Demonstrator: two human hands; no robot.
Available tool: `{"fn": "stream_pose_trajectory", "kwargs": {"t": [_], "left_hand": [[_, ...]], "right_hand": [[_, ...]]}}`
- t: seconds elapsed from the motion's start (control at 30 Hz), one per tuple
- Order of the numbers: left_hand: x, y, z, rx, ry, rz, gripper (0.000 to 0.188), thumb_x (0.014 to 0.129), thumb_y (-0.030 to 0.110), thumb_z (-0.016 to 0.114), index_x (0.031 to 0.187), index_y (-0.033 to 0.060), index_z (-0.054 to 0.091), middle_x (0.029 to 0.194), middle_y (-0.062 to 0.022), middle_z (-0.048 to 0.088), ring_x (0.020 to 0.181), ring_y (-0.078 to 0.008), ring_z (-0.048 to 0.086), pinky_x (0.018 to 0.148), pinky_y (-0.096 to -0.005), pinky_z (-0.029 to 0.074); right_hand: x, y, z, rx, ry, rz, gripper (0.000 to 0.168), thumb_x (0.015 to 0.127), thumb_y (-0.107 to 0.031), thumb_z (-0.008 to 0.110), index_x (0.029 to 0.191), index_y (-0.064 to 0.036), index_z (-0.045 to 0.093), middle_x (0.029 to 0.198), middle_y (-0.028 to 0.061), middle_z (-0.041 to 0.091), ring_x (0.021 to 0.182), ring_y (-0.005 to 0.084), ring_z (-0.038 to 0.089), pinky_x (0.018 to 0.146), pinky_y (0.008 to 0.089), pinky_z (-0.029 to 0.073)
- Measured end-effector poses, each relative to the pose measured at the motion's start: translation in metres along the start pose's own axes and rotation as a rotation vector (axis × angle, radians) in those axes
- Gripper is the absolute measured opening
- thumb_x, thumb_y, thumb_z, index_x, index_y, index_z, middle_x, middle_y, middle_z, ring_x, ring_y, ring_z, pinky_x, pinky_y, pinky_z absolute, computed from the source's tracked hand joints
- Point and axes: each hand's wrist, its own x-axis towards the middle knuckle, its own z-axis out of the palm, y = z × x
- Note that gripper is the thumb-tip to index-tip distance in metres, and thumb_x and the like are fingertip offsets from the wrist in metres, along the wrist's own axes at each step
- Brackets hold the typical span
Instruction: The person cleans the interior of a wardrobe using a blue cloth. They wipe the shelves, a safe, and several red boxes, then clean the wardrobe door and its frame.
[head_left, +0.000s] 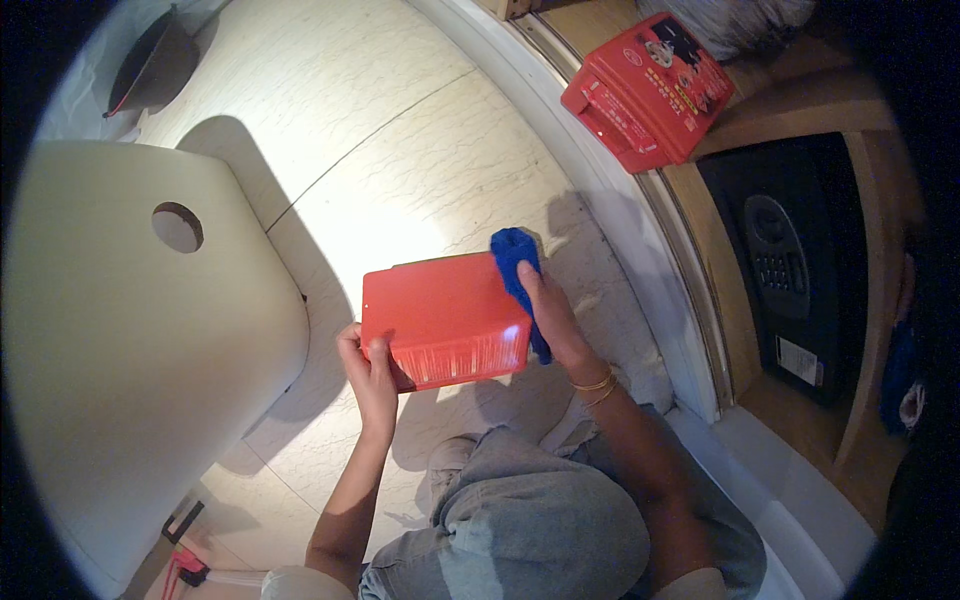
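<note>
A red plastic box (442, 307) is held above the tiled floor, in front of the knees. My left hand (375, 367) grips its lower left corner, the thumb lying on the near side. My right hand (551, 307) is closed on a folded blue cloth (517, 259), which touches the right end of the box. The side turned up is plain red and the near side is shiny. What the box contains cannot be seen.
At the upper right, a red printed box (652, 90) rests on the cabinet's edge, near a plastic bag (727, 22). A black safe (787, 262) sits in the wooden cabinet. To the left stands a cream-coloured piece of furniture (150, 337) with a round hole; a dark bin (157, 60) is behind.
</note>
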Motion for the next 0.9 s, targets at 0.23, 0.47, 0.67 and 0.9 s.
{"fn": "stream_pose_trajectory", "kwargs": {"t": [0.23, 0.47, 0.67, 0.9], "left_hand": [[0.003, -0.002, 0.012, -0.249, 0.058, -0.447, 0.039, 0.092, 0.039, 0.036, 0.1, 0.002, 0.039, 0.096, -0.0089, 0.045, 0.088, -0.0144, 0.044, 0.082, -0.0295, 0.038], [0.0, -0.011, 0.016, -0.468, 0.035, -0.585, 0.044, 0.091, 0.044, 0.035, 0.102, 0.0015, 0.038, 0.093, -0.0108, 0.049, 0.083, -0.015, 0.051, 0.07, -0.0302, 0.046], [-0.003, -0.009, 0.015, -0.595, -0.01, -0.591, 0.043, 0.091, 0.045, 0.032, 0.098, 0.004, 0.043, 0.085, -0.0051, 0.053, 0.067, -0.0102, 0.053, 0.055, -0.0274, 0.046], [-0.03, -0.021, 0.008, -0.185, -0.147, -0.367, 0.06, 0.084, 0.031, 0.05, 0.128, 0.0001, 0.022, 0.127, -0.0158, 0.033, 0.113, -0.025, 0.037, 0.098, -0.0355, 0.026]], "right_hand": [[-0.009, -0.04, 0.002, -0.09, 0.068, -0.08, 0.052, 0.088, -0.042, 0.039, 0.111, 0.003, 0.048, 0.095, 0.0168, 0.055, 0.086, 0.0265, 0.052, 0.078, 0.0345, 0.039], [-0.047, -0.03, 0.063, -0.997, 0.087, -0.732, 0.057, 0.077, -0.033, 0.056, 0.125, -0.006, 0.04, 0.129, 0.0164, 0.037, 0.118, 0.0296, 0.035, 0.094, 0.0457, 0.027], [-0.055, -0.022, 0.064, -0.964, -0.053, -0.772, 0.065, 0.071, -0.035, 0.062, 0.127, -0.01, 0.038, 0.129, 0.013, 0.037, 0.12, 0.0273, 0.034, 0.097, 0.0441, 0.024], [-0.032, -0.025, 0.029, -0.85, 0.395, -0.565, 0.059, 0.069, -0.028, 0.067, 0.12, -0.005, 0.046, 0.122, 0.014, 0.043, 0.111, 0.0294, 0.04, 0.092, 0.0458, 0.028]]}}
